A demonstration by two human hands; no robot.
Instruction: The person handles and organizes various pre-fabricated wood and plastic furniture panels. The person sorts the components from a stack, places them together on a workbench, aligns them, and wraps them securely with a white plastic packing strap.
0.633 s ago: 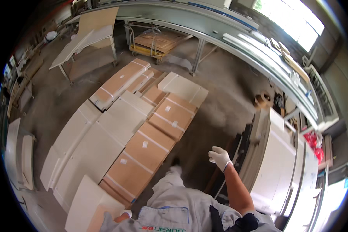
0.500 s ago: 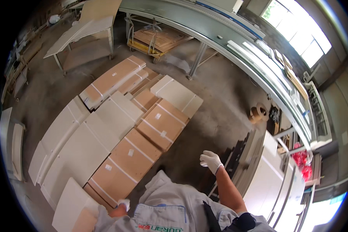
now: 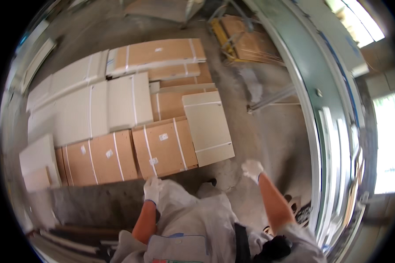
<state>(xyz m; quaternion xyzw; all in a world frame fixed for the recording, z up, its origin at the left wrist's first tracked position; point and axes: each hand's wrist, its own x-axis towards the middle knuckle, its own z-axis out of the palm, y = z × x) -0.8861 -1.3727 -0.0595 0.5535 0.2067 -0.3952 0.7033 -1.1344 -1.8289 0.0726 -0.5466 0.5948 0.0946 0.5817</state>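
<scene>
My left hand [image 3: 152,189], in a white glove, hangs by my grey trouser leg, just short of the near edge of a strapped brown board stack [image 3: 164,147]. Its fingers are loosely bent and hold nothing that I can see. Out to the right, above the concrete floor, my right hand [image 3: 253,169] is also gloved in white. Blur softens it, but its slightly curled fingers look empty. A strapped cream board bundle [image 3: 210,127] lies between the brown stack and the floor on the right. Neither hand touches the boards.
More cream panels [image 3: 70,114] and brown bundles [image 3: 94,162] lie to the left. A yellow-framed trolley [image 3: 250,41] with brown sheets stands at the far right. A long machine table [image 3: 314,87] runs down the right side. Long dark pieces [image 3: 70,241] lie at the lower left.
My view has swung right, so the stacks now lie more squarely ahead and to the left. My left hand has come forward into fuller view. The right hand stays raised and empty.
</scene>
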